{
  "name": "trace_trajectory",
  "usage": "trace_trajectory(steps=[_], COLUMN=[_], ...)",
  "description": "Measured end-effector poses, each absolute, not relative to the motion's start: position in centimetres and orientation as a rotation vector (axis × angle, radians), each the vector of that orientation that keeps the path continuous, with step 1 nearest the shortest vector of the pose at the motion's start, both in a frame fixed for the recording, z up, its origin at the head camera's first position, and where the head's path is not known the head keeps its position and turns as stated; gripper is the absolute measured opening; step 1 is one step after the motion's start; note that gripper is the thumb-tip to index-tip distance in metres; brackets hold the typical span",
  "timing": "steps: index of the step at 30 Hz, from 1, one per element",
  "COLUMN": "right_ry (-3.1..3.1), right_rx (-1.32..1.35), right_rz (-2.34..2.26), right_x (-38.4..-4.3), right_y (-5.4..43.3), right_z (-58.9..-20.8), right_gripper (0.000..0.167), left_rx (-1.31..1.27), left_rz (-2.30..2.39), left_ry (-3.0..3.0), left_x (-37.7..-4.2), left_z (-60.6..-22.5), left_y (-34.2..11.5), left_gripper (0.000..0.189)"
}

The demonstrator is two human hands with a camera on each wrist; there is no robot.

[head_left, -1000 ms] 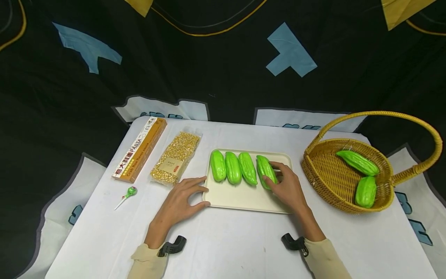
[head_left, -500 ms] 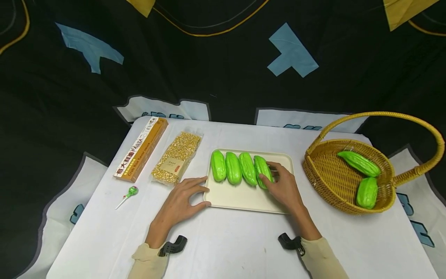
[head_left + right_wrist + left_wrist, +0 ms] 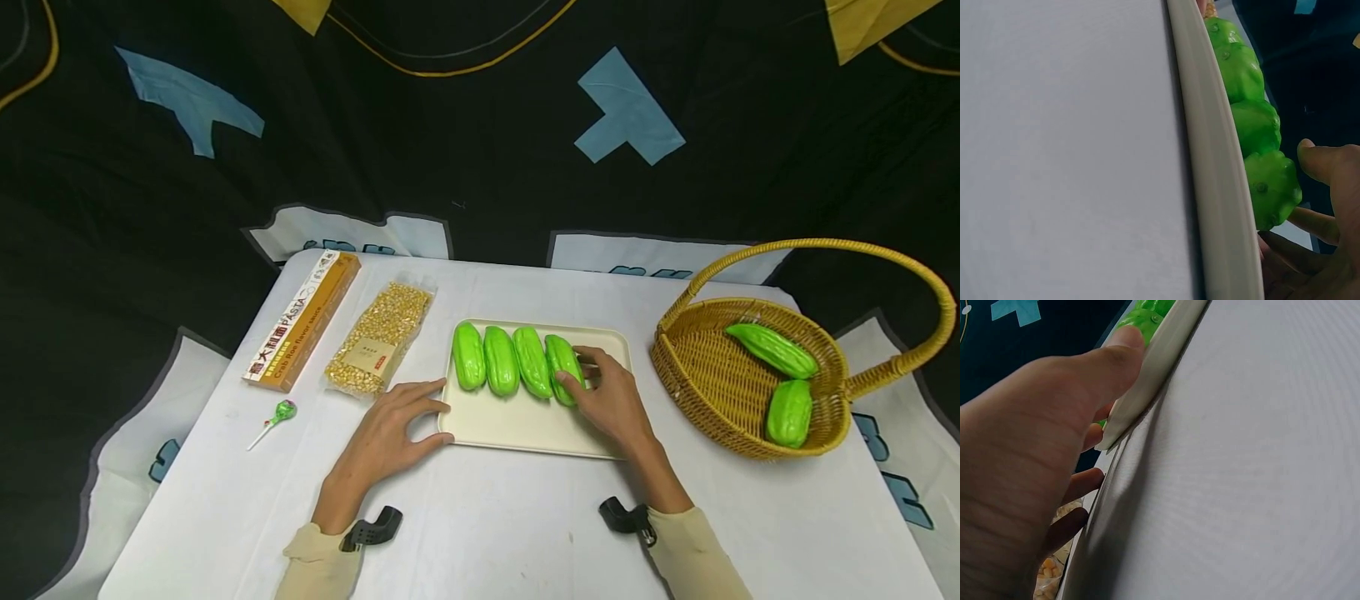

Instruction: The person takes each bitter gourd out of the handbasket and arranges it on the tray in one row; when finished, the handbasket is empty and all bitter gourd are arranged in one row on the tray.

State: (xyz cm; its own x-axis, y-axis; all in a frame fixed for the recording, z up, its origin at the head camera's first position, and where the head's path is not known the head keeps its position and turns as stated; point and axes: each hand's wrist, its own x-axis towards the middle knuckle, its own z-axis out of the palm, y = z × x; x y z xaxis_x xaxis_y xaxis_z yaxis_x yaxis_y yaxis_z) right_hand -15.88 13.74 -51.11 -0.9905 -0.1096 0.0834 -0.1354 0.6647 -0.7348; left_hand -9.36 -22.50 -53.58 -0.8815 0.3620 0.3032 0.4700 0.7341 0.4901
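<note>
Several glossy green bitter gourds lie side by side on a cream rectangular tray. Around the rightmost bitter gourd my right hand is curved, thumb over its top and fingers at its right side; part of it is hidden behind the hand. In the right wrist view the ribbed ends of the row show above the tray rim. My left hand rests at the tray's left edge, fingers spread and touching the rim. The left wrist view has its thumb over that rim.
At right stands a wicker basket with a tall handle, holding two more green gourds. Left of the tray lie a bag of corn kernels, a pasta box and a lollipop. A white cloth covers the table.
The right hand has shifted the rightmost bitter gourd slightly left, close against its neighbour; over the last half second it stays there. The left hand has not moved.
</note>
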Motion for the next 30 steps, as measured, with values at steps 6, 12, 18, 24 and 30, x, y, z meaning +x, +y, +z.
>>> trace_trajectory(steps=[6, 12, 18, 24, 30], right_ry=[-2.825, -2.795, -2.752, -2.719, -2.687], right_rx=[0.2, 0.228, 0.281, 0.302, 0.351], right_rz=[1.285, 1.3, 1.297, 1.261, 1.23], right_x=[-15.7, -15.4, -15.2, -14.8, -14.6], right_y=[14.2, 15.0, 16.1, 17.2, 18.3], right_z=[-50.6, -50.0, -49.0, -48.1, -47.3], right_gripper=[0.06, 0.057, 0.053, 0.051, 0.05], left_rx=[-0.663, -0.661, -0.666, -0.67, -0.673], left_rz=[-0.848, -0.852, -0.855, -0.85, -0.851], left_ry=[-2.753, -2.755, -2.749, -2.744, -2.741], left_x=[-9.4, -9.3, -9.4, -9.4, -9.4], left_z=[-53.6, -53.6, -53.6, -53.5, -53.6], left_y=[-22.5, -22.5, -22.5, -22.4, -22.4], left_gripper=[0.042, 0.042, 0.042, 0.042, 0.042])
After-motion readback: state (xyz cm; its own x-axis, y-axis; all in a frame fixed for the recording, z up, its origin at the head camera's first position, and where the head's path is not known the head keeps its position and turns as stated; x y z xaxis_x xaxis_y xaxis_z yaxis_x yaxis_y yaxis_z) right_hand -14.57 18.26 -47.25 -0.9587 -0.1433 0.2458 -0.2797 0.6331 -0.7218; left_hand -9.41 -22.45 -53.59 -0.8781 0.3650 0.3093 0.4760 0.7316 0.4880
